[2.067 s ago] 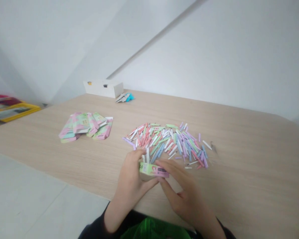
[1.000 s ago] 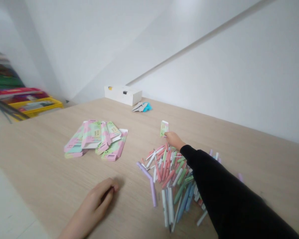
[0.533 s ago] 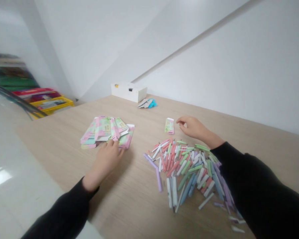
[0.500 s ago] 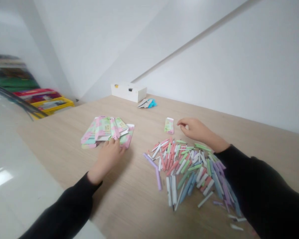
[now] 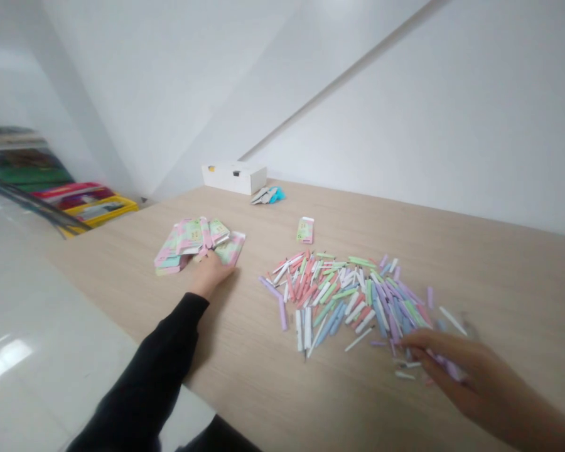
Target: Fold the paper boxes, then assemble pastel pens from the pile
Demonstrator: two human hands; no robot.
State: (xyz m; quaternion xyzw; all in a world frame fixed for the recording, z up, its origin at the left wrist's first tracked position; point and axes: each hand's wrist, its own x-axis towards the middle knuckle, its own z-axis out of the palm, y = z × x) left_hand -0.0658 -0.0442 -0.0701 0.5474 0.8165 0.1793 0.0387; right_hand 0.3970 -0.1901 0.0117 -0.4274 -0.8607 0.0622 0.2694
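A white box (image 5: 234,179) stands beyond the pastel sticks (image 5: 343,301).

A light wood-grain worktop (image 5: 499,276) extends across the view, its far edge meeting a white wall (image 5: 405,125). A white rectangular box (image 5: 234,178) stands at the far edge, with a small crumpled grey-and-turquoise item (image 5: 267,196) lying just beside it on the right. Beyond the left end of the worktop, a yellow tray (image 5: 98,212) sits near dark cables (image 5: 28,207) and stacked colored items (image 5: 28,160), above a glossy pale tile floor (image 5: 42,326).
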